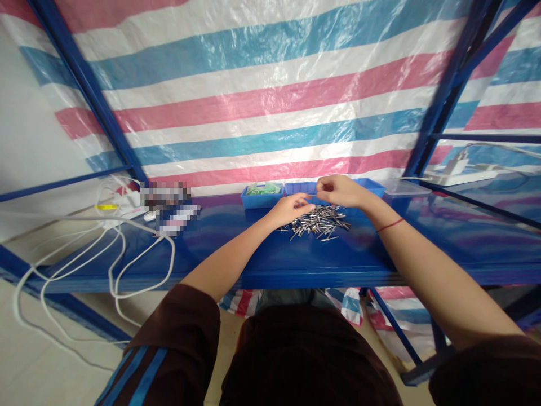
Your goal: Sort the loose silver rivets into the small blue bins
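On the blue shelf lies a heap of silvery blind rivets (319, 223), thin metal pins with thicker ends. Just left of the heap, and partly over it, is my left hand (289, 208), its thumb and fingers apart and pointing right. I see nothing in its fingers. Above the back of the heap hovers my right hand (337, 190), fingers curled and fingertips pressed together close to the left fingertips. Whatever those fingers hold, if anything, is too small to make out. Behind my right hand stands a blue plastic tray (296, 188), partly hidden by it.
A smaller blue bin (257, 198) holding a green-and-white bag (265, 189) stands at the back. A clear plastic lid (408, 188) lies at right. White cables (122, 265) hang over the left edge from a power strip (122, 208). Blue posts (91, 90) frame the shelf.
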`<state>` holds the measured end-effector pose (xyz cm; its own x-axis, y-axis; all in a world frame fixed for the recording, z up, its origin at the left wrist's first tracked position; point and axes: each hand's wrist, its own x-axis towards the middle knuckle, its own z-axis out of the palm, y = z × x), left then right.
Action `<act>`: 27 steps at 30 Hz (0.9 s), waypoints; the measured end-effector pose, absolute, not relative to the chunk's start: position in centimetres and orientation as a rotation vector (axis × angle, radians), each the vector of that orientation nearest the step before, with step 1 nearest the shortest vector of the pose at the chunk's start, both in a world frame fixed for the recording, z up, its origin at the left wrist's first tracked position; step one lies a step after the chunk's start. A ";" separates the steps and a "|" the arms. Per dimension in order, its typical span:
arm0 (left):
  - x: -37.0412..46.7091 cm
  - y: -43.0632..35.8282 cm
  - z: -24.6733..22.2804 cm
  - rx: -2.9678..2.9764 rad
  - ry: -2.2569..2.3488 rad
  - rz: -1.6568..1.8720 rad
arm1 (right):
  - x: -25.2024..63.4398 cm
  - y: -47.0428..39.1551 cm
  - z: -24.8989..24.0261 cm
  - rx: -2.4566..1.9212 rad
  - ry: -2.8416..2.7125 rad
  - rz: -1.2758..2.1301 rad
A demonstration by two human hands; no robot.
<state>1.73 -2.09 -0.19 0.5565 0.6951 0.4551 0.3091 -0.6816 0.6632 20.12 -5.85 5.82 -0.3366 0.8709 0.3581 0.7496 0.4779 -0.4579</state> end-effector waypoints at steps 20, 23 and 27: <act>1.8 -2.1 1.3 1.925 0.713 1.405 | 17.9 -6.4 5.2 -1.063 -1.797 1.008; 1.9 -2.3 1.4 1.872 0.761 1.431 | 17.9 -6.3 5.1 -1.076 -1.780 1.030; 1.9 -2.5 1.6 1.820 0.792 1.482 | 17.7 -6.5 5.1 -1.082 -1.772 1.067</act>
<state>1.92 -2.54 1.60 0.1772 0.7887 0.5887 0.0507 -0.6047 0.7949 17.65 -6.48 5.07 -0.3284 0.9253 0.1896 0.2652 0.2829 -0.9217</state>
